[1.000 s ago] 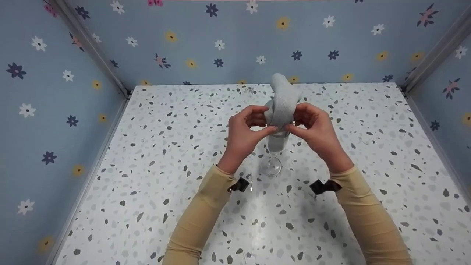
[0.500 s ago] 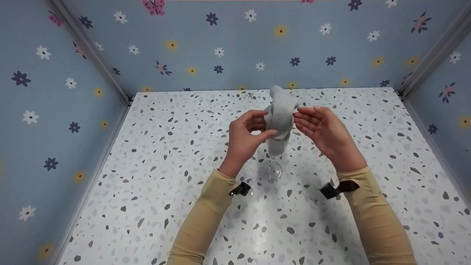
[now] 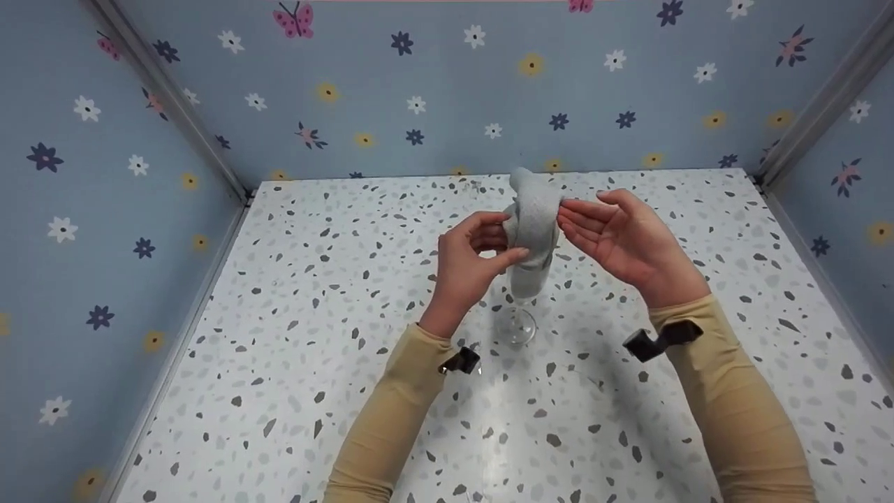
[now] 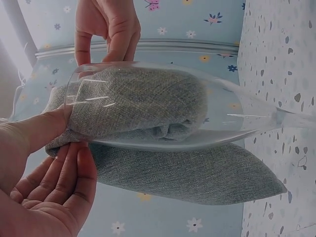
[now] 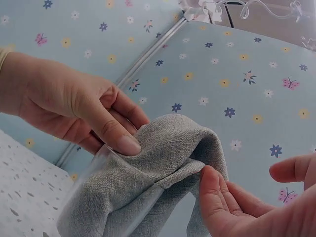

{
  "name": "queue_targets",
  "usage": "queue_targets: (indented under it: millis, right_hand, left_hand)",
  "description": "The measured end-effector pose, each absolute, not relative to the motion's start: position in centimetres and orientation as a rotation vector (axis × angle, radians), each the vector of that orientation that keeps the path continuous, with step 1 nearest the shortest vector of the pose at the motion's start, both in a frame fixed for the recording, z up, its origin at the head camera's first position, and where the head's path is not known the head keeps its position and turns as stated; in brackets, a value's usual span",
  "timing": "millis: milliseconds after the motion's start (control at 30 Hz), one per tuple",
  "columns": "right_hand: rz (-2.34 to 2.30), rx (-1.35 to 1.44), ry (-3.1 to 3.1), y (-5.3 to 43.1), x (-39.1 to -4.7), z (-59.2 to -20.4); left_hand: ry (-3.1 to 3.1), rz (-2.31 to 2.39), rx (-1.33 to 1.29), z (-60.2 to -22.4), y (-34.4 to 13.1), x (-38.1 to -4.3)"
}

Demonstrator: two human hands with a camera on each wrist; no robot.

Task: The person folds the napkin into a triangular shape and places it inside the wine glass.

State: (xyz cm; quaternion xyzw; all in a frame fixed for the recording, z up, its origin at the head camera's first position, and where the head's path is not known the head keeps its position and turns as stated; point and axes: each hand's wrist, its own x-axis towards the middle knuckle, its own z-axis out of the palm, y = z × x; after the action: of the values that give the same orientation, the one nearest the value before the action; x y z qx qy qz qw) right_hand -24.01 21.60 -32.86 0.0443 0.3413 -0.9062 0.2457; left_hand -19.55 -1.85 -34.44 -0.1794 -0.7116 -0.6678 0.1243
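Observation:
A grey cloth napkin (image 3: 536,222) is stuffed into a clear stemmed glass (image 4: 242,121) that stands upright on the table. Its rolled part fills much of the bowl; the rest puffs above the rim, and in the left wrist view a long pointed flap hangs outside. From the left, my left hand (image 3: 469,264) holds the napkin at the rim, thumb in front and fingers behind. On the other side my right hand (image 3: 632,244) has its fingers nearly straight and thumb raised. Its fingertips (image 5: 210,178) touch the napkin's edge in the right wrist view.
The speckled white tabletop (image 3: 335,293) is bounded by blue flowered panels (image 3: 447,77) at the back and sides. Beyond a panel's top edge, a white cable (image 5: 269,10) shows in the right wrist view. Dark wrist mounts (image 3: 461,360) jut from both sleeves.
My right hand has let go of the napkin at the rim, opened its thumb away and shifted slightly right. The left hand keeps its hold. The whole head view has shifted slightly.

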Motion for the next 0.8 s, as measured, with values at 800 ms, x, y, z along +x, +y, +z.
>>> queue_targets:
  millis: [800]
  right_hand:
    - [-2.059,0.19,1.622,18.8,-28.5,-29.7]
  left_hand:
    - [-2.074,-1.928,-0.524,-34.5,-1.4,-19.4]
